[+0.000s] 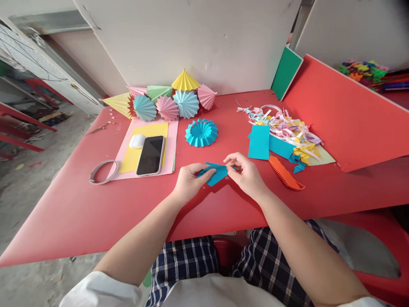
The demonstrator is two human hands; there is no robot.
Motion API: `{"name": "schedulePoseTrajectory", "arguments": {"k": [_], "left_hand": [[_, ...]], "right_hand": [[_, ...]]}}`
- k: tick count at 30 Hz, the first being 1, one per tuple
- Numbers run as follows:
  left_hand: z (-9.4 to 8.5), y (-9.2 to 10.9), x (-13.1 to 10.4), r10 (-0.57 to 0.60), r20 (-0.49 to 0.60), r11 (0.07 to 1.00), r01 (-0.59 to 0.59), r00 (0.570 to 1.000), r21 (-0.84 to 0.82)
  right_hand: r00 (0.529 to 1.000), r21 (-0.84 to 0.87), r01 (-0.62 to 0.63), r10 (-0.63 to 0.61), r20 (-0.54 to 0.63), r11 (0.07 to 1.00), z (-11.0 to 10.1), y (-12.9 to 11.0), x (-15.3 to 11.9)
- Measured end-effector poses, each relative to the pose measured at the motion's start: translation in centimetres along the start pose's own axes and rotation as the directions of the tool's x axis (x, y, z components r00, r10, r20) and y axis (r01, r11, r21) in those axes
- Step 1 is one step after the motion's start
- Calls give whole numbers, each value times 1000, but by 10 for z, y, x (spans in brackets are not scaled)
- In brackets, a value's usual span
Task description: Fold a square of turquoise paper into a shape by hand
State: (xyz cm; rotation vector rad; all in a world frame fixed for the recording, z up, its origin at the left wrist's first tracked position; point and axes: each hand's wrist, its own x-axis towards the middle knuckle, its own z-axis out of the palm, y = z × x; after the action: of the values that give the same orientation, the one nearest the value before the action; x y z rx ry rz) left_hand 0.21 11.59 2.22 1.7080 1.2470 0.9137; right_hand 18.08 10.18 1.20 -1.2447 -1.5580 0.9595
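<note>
A piece of blue paper [218,175] is held up just above the red table, between my two hands. My left hand [192,181] pinches its left side, thumb on top. At its right edge the fingers of my right hand [244,172] are closed on the same paper. Beyond the hands sits a pleated blue paper ring [201,133]. To the right lie a flat blue paper rectangle [259,143] and an orange utility knife or comb-like tool [285,174], whose exact kind I cannot tell.
Several pleated paper cones [185,80] stand along the back. A phone [151,155] and a white case [137,141] rest on pink and yellow sheets at left, near a tape ring [104,172]. Paper scraps [287,128] pile up at right beside a leaning red board [345,115].
</note>
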Motion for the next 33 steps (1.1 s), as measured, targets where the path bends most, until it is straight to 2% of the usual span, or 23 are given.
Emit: {"name": "schedulePoseTrajectory", "arguments": {"k": [12,14,18,21,26,33], "left_hand": [[-3,3,1,-1,-36,1000,1,999,-2],[-3,2,1,-6,-41,1000,5,999,-3],[-6,-1,1,-19,-110,1000,20,994,6],[-6,1,1,-26,-106,1000,25,994,-9],[-1,3,-1,-18,-16,1000,18,1000,-18],[3,-2,-3,2,13,999,-3,1000,47]], "right_hand": [[992,155,-123,122,14,980,-8,-4,3],[990,145,-136,139,-15,980,-10,-3,4],[976,190,-130,159,-146,973,-12,1,7],[984,234,-94,127,-127,968,-9,0,6],[999,82,-23,25,-23,996,3,-6,1],[1000,1,-16,16,-9,1000,7,-5,0]]}}
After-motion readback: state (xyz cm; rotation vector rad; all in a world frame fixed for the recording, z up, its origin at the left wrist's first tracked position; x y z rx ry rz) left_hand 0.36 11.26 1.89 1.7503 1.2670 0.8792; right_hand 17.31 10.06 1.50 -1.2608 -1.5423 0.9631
